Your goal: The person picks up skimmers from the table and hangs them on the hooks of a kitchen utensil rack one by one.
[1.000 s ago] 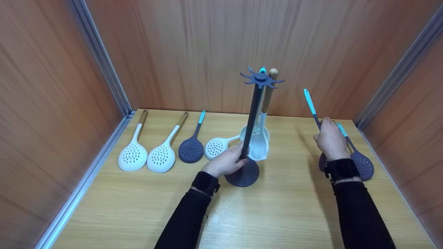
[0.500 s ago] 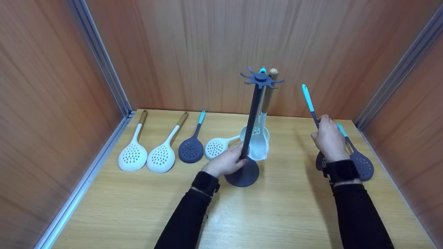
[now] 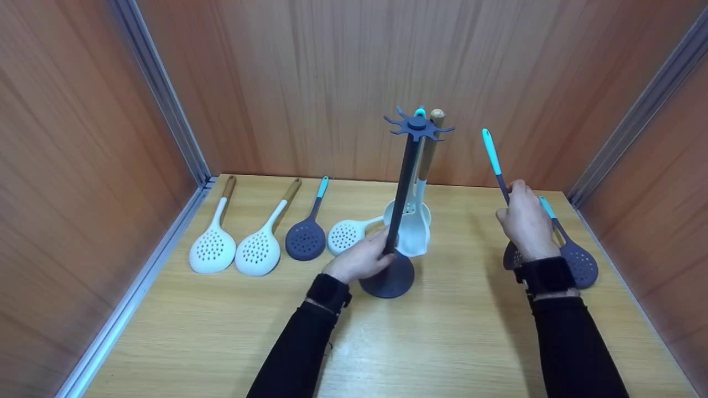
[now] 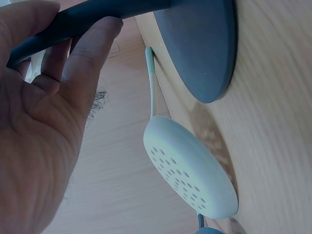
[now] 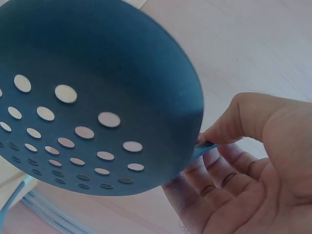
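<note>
In the head view my left hand (image 3: 359, 260) grips the pole of a dark utensil stand (image 3: 406, 182) just above its round base. The left wrist view shows the fingers and thumb round that pole (image 4: 97, 19). Far to the right, my right hand (image 3: 528, 224) pinches the neck of a dark skimmer with a turquoise handle (image 3: 490, 152), held upright over the table. Its perforated head (image 5: 156, 83) fills much of the right wrist view. Behind the pole hang a white utensil with a wooden handle (image 3: 412, 232) and a turquoise-handled one, partly hidden.
Another dark skimmer (image 3: 581, 268) lies by the right wall, close to my right wrist. Left of the stand lie a white skimmer (image 3: 345, 235), a dark skimmer (image 3: 306, 240) and two white wooden-handled skimmers (image 3: 258, 254). Wooden panels (image 3: 310, 83) enclose the table.
My right hand has risen slightly and shifted a little left with the dark skimmer. My left hand and the stand have stayed in place.
</note>
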`<action>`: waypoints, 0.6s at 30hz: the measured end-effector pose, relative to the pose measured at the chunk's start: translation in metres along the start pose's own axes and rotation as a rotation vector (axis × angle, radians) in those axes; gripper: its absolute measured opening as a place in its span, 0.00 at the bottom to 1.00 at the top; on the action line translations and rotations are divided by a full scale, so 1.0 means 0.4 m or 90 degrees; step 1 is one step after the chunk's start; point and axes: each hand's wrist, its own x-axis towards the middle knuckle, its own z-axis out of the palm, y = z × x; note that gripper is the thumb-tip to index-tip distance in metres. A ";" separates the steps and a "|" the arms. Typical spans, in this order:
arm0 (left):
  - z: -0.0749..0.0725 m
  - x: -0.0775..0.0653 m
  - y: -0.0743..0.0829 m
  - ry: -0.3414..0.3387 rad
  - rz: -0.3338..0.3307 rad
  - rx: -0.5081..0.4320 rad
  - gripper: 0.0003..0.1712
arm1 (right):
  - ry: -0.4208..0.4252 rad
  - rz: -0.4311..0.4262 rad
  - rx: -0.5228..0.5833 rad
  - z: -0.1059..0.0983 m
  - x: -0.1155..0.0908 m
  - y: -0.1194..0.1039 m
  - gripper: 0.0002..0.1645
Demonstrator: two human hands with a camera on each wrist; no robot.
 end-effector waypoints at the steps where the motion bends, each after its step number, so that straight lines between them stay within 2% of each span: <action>1: 0.000 0.000 0.000 0.000 0.000 0.000 0.35 | 0.002 0.001 0.001 -0.002 -0.001 -0.002 0.26; 18: 0.001 -0.003 0.000 0.005 0.002 0.007 0.39 | 0.023 -0.017 0.029 -0.028 -0.022 -0.036 0.28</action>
